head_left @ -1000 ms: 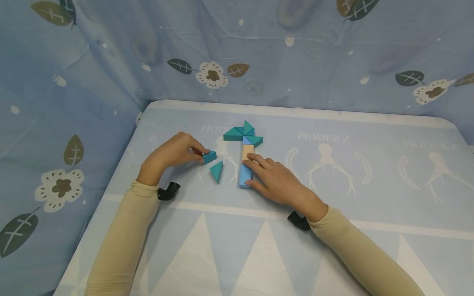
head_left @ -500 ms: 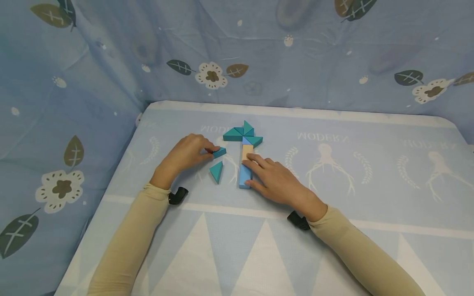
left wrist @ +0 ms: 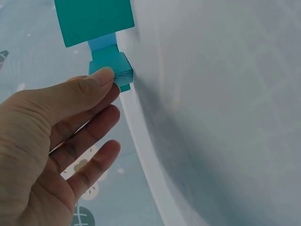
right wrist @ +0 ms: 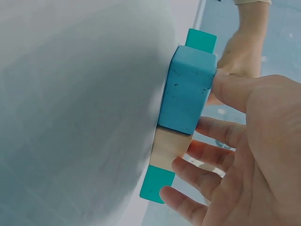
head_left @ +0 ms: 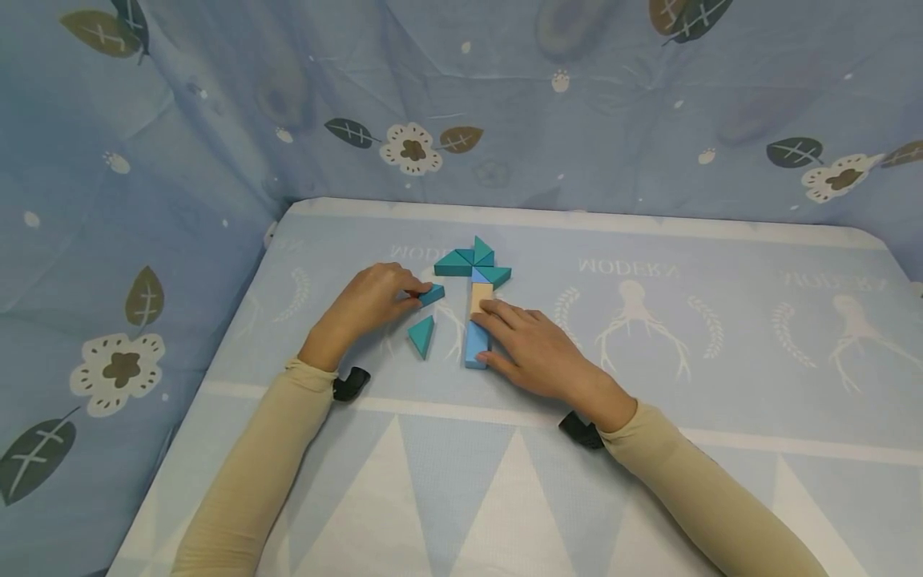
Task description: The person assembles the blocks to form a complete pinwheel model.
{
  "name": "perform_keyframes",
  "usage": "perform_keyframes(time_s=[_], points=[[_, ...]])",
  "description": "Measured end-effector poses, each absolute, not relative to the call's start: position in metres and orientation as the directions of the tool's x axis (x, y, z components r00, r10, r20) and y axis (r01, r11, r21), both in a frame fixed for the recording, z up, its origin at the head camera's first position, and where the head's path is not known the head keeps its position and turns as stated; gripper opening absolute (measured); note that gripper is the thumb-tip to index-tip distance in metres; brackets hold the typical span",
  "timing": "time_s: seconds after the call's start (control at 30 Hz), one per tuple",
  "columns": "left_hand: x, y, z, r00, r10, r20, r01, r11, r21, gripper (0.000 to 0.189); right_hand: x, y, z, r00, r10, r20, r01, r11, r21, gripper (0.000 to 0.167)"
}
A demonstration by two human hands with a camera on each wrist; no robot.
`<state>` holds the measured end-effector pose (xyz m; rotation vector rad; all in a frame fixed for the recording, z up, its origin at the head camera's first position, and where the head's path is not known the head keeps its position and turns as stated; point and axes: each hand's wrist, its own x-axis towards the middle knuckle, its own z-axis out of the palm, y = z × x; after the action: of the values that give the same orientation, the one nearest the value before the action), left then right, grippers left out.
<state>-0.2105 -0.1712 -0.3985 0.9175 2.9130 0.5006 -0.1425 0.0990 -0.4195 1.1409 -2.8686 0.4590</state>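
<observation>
In the head view my left hand (head_left: 366, 301) pinches a teal-blue triangular block (head_left: 433, 295) between thumb and forefinger. The left wrist view shows this block (left wrist: 113, 63) at the thumb tip, other fingers spread below. A loose teal triangular block (head_left: 421, 336) lies just nearer to me. My right hand (head_left: 530, 346) rests fairly straight fingers along a column made of a blue rectangular block (head_left: 476, 351) and a cream block (head_left: 480, 295); its thumb touches the blue one's near end (right wrist: 186, 92). Teal triangular blocks (head_left: 454, 263) fan out at the column's far end, around a small light-blue triangle (head_left: 478, 276).
A patterned pale-blue cloth (head_left: 685, 336) covers the table under the blocks. Blue curtain fabric (head_left: 606, 120) hangs behind the far edge and along the left side. Each wrist carries a black camera mount (head_left: 351, 385).
The left hand has slid the pinched triangular block right and slightly away from me, closer to the fan of triangles. My right hand stays where it was on the column.
</observation>
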Motion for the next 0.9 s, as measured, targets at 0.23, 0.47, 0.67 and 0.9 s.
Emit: perform_keyframes(time_s=[0.23,0.47,0.67,0.9], points=[[-0.2097,-0.1695,-0.3992,-0.831,0.554,0.05,0.541,0.783,0.308,0.032,-0.1426,0.099,-0.4195,-0.73,-0.67,0.133,-0.678,0.687,-0.26,0.054],[-0.2098,-0.1691,-0.3999,-0.824,0.563,0.065,0.556,0.78,0.288,0.032,-0.1431,0.0991,-0.4199,-0.727,-0.672,0.139,-0.682,0.684,-0.258,0.054],[-0.2098,-0.169,-0.4006,-0.812,0.58,0.064,0.573,0.771,0.279,0.034,-0.1439,0.0996,-0.4211,-0.722,-0.676,0.147,-0.688,0.68,-0.254,0.054],[-0.2098,-0.1675,-0.4036,-0.806,0.586,0.089,0.583,0.757,0.295,0.034,-0.1439,0.1,-0.4222,-0.722,-0.674,0.154,-0.688,0.679,-0.256,0.054]])
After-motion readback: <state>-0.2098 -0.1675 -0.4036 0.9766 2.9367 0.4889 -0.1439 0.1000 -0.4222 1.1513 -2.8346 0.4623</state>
